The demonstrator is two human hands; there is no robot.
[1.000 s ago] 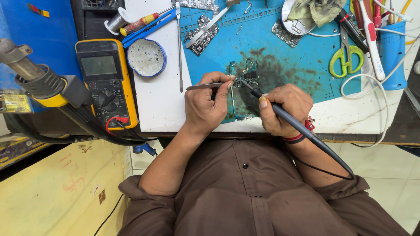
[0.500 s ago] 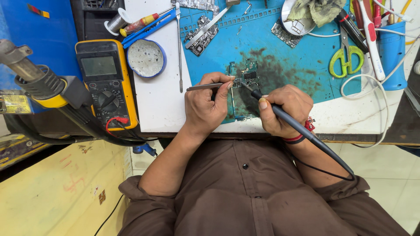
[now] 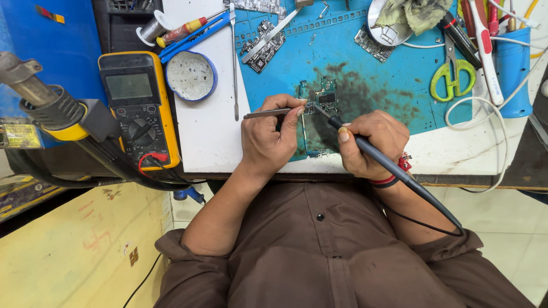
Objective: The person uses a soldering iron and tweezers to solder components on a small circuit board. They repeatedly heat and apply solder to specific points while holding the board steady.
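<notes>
Tweezers (image 3: 268,113) sit pinched in the closed left hand (image 3: 268,142), soldering iron (image 3: 365,147) gripped pen-style in the closed right hand (image 3: 371,142), both tips on the thin, likely fragile circuit board (image 3: 319,105) just beyond the knuckles, best held by its edges.

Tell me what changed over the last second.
Almost nothing moved. The left hand still grips the tweezers and the right hand still holds the soldering iron, tip on the circuit board. Multimeter and scissors stayed put.
</notes>
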